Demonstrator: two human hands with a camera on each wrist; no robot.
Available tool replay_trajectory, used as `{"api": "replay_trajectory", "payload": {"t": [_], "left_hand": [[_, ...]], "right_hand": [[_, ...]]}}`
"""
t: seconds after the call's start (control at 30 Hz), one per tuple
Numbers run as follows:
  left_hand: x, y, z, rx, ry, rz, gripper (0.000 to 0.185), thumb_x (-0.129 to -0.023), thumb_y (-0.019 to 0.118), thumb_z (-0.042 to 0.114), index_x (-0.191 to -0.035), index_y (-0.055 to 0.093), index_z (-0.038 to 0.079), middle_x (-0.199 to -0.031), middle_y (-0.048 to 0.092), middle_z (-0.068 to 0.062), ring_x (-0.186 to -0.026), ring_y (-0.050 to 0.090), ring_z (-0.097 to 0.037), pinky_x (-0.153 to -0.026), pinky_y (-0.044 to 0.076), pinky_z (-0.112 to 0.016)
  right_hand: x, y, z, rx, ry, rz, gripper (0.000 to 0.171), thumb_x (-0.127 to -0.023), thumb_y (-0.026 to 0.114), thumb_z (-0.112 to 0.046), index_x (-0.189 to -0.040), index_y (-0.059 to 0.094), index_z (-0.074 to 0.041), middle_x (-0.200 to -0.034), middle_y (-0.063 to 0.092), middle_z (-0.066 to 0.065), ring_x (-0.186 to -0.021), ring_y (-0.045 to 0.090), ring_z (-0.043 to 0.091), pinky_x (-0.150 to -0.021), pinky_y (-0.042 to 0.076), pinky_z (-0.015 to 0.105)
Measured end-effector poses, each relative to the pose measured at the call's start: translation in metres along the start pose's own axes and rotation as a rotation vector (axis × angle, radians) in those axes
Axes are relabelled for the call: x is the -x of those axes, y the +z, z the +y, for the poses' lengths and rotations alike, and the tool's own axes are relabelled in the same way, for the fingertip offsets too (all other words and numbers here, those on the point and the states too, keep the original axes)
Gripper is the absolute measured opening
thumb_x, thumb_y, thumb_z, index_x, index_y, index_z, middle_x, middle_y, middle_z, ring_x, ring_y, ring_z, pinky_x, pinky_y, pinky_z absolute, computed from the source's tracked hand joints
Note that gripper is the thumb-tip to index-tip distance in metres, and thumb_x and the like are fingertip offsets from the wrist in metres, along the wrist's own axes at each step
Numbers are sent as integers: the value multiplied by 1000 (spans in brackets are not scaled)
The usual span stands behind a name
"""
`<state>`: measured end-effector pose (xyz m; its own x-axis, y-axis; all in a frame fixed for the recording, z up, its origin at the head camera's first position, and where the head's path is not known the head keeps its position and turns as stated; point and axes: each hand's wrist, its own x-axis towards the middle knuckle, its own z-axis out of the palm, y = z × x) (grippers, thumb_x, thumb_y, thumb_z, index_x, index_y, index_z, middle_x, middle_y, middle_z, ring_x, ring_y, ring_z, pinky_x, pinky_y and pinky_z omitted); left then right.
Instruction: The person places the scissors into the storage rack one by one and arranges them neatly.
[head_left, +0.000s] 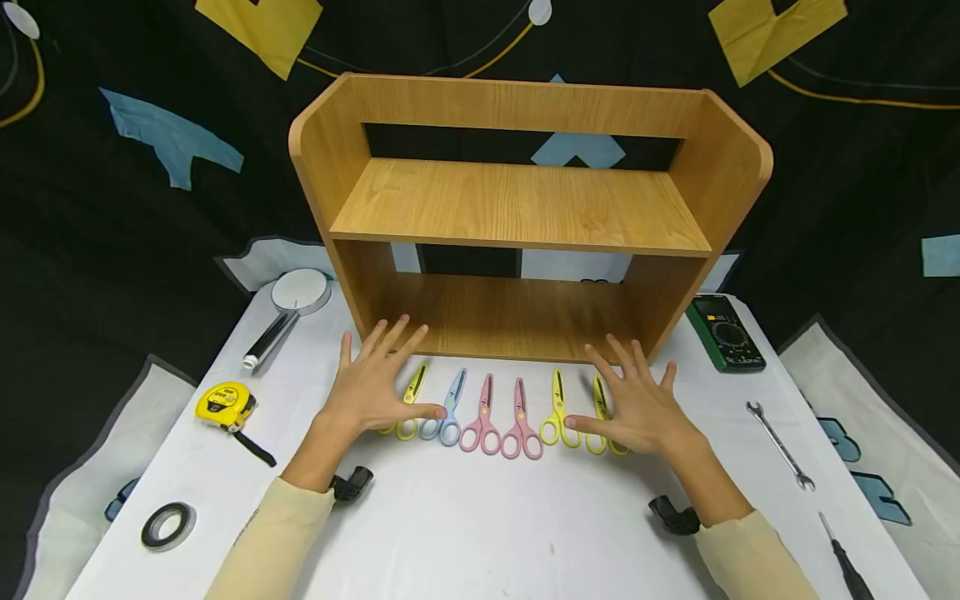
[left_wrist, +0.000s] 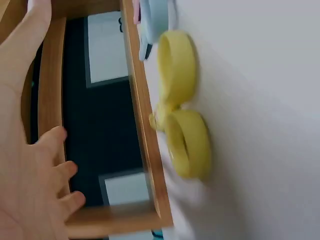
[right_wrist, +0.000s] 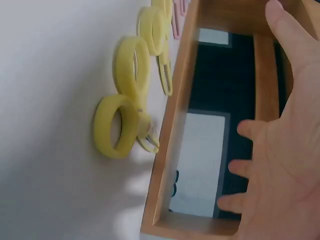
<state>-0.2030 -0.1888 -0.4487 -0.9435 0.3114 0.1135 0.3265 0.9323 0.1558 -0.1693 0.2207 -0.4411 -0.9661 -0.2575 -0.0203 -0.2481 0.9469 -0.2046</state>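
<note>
Six small scissors lie in a row on the white table (head_left: pixel 487 525) in front of a wooden shelf (head_left: pixel 517 208): yellow (head_left: pixel 416 383), blue (head_left: pixel 452 408), pink (head_left: pixel 483 414), pink (head_left: pixel 520 417), yellow (head_left: pixel 557 404), yellow (head_left: pixel 600 390). My left hand (head_left: pixel 375 379) is spread flat over the leftmost yellow pair, its thumb reaching toward the blue handles. My right hand (head_left: pixel 637 400) is spread over the rightmost yellow pair. Neither hand grips anything. The left wrist view shows the left hand (left_wrist: pixel 30 165) beside yellow handles (left_wrist: pixel 182 105). In the right wrist view the right hand (right_wrist: pixel 285 150) is beside yellow handles (right_wrist: pixel 122 105).
Left of the shelf lie a magnifying glass (head_left: pixel 292 304), a yellow tape measure (head_left: pixel 223 404) and a tape roll (head_left: pixel 168 525). On the right are a green multimeter (head_left: pixel 726 333), a wrench (head_left: pixel 780 446) and a screwdriver (head_left: pixel 847 562). Both shelf levels hold nothing.
</note>
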Motion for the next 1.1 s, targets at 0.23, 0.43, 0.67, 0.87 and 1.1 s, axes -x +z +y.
{"api": "replay_trajectory", "payload": {"t": [0.23,0.43,0.67,0.87,1.1], "left_hand": [[5,-7,-25,214,-87,217,114,-69,76,82,-162,32,32,-167,33,-9,-150,36,-41,-119,31,-70],[1,-7,-42,426,-220,488,84,-78,85,58,-141,59,10,-139,62,-16,-128,59,-36,-105,53,-57],[-12,-3,-57,715,-361,612,59,-88,82,41,-133,65,6,-124,72,-13,-114,70,-27,-95,61,-42],[-24,0,-66,775,-413,603,47,-92,78,38,-132,69,14,-117,77,-9,-107,74,-22,-101,56,-37],[-29,6,-71,878,-465,543,47,-95,76,38,-133,70,12,-121,75,-11,-107,72,-14,-86,54,-11]], "right_hand": [[23,3,11,-166,34,35,99,-86,68,-71,-161,32,-18,-163,34,18,-148,34,46,-111,31,79],[39,15,17,-338,107,7,89,-87,80,-51,-153,42,-7,-142,55,20,-123,58,37,-102,51,62],[47,27,19,-416,132,-27,70,-81,89,-34,-136,61,-1,-113,65,9,-101,58,22,-89,52,42],[49,30,18,-438,162,7,43,-82,88,-22,-117,72,-3,-98,65,5,-88,55,19,-76,47,32],[47,23,13,-569,261,-25,36,-83,80,-18,-116,70,-6,-82,69,0,-70,59,15,-58,46,26]]}}
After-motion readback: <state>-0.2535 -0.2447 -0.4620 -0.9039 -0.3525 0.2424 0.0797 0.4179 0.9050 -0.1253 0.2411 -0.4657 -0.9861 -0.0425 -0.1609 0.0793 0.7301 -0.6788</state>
